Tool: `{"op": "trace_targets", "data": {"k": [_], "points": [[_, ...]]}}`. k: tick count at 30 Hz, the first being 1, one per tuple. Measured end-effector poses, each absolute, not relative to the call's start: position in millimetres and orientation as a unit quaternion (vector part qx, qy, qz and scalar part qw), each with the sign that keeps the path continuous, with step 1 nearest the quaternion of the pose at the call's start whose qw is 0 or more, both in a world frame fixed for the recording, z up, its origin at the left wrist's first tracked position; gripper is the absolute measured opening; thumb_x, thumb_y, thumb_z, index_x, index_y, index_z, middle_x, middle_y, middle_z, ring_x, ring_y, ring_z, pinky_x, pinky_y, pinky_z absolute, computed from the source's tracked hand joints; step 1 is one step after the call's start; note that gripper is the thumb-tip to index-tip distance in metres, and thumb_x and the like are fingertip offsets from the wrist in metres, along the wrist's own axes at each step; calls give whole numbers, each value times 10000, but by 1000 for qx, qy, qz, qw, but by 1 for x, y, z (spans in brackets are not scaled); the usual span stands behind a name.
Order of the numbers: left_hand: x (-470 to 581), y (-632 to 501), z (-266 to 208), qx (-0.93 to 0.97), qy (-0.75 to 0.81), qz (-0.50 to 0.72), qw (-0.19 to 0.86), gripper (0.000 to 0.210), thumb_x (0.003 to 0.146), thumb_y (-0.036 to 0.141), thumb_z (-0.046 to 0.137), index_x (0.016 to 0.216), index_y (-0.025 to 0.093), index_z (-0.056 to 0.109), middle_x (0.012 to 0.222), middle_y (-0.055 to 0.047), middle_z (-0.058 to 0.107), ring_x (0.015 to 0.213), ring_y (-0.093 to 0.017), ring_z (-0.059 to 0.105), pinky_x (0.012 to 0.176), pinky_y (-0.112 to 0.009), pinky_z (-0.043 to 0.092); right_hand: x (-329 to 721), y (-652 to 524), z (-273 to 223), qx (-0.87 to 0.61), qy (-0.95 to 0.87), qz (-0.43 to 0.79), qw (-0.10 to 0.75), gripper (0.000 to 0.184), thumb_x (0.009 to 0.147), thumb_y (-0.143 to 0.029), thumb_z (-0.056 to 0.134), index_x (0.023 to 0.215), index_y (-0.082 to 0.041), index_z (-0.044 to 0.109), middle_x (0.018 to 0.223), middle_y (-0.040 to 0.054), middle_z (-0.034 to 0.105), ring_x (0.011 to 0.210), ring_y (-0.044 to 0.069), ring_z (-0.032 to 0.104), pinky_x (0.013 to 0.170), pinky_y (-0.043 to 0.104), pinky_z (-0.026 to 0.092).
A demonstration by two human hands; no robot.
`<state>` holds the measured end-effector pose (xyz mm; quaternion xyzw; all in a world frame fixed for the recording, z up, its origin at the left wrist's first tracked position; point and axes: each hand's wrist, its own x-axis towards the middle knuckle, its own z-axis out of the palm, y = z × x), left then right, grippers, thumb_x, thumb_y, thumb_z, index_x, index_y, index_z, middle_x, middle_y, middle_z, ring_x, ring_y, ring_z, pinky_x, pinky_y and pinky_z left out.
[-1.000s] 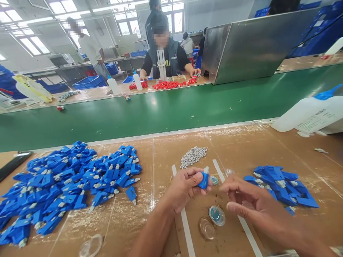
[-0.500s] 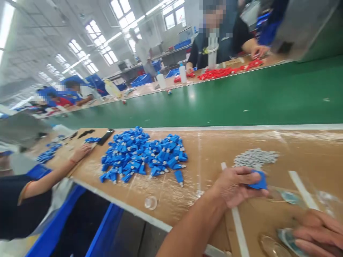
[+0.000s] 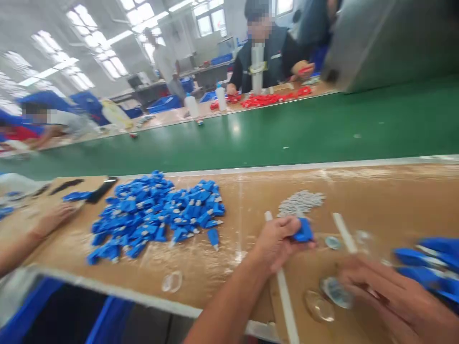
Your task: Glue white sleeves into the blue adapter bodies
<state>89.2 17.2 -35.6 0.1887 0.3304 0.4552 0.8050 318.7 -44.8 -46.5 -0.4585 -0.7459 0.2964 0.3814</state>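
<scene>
My left hand (image 3: 278, 242) is closed on a flat blue plastic piece (image 3: 304, 230), pinched between thumb and fingers above the brown table. Just behind it lies a heap of small grey parts (image 3: 301, 202). Over on the right, my right hand (image 3: 390, 294) is blurred, its fingertips beside a shallow clear dish (image 3: 337, 292). Whether those fingers grip anything cannot be made out. A second clear round dish (image 3: 319, 306) is close by, and a smaller one (image 3: 333, 242) sits farther back.
A large pile of blue pieces with white tips (image 3: 158, 215) covers the left part of the table. More blue pieces (image 3: 430, 267) lie at the far right. White strips (image 3: 287, 306) run across the table. A co-worker's hand (image 3: 53, 220) is at left; a green conveyor (image 3: 251, 138) passes behind.
The view has swung right, bringing the right-hand blue pieces into sight. My left hand still grips the blue piece. My right hand stays near the clear dish, blurred.
</scene>
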Motion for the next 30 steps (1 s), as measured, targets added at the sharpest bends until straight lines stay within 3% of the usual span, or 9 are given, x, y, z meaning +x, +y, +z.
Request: {"op": "trace_targets", "data": {"k": [2, 4, 8, 12, 22, 30], "points": [[85, 16, -36, 194, 318, 437, 819, 611, 693, 501, 1071, 1066, 88, 818, 890, -71, 765, 811, -165, 743, 727, -230, 591, 333, -43, -28, -456, -751, 366, 307, 387, 1113, -584, 616, 885, -312, 770, 874, 70, 779, 805, 263, 761, 710, 343, 646], [82, 17, -38, 201, 308, 419, 830, 550, 750, 479, 1047, 1058, 81, 825, 871, -78, 783, 768, -139, 745, 675, -183, 564, 335, -36, -17, -476, -705, 445, 280, 468, 1130, -616, 552, 898, -262, 752, 840, 57, 742, 759, 242, 712, 662, 326, 617], [85, 14, -41, 214, 309, 400, 836, 522, 774, 493, 1030, 994, 66, 827, 857, -110, 799, 763, -149, 775, 672, -166, 565, 331, -28, -22, -484, -599, 540, 340, 457, 1112, -630, 611, 981, -234, 799, 847, 29, 714, 666, 171, 638, 641, 287, 579], [90, 11, -45, 219, 308, 385, 842, 522, 781, 512, 1018, 982, 67, 834, 863, -132, 806, 758, -153, 774, 664, -167, 565, 331, -21, -30, -445, -555, 588, 385, 376, 1102, -585, 668, 1003, -252, 812, 856, 32, 744, 659, 155, 671, 624, 259, 578], [95, 9, -55, 191, 298, 377, 856, 517, 802, 505, 1003, 1017, 59, 855, 861, -145, 796, 722, -141, 740, 650, -185, 559, 304, -3, -9, -483, -664, 361, 443, 196, 1159, -413, 633, 1072, -318, 780, 949, 4, 817, 708, 153, 783, 702, 232, 667], [97, 8, -57, 214, 282, 382, 854, 490, 874, 535, 933, 963, 60, 849, 865, -156, 790, 686, -134, 715, 647, -192, 547, 298, 0, -18, -450, -712, 311, 441, 161, 1170, -347, 593, 1130, -333, 749, 1034, 28, 835, 704, 179, 819, 686, 274, 688]]}}
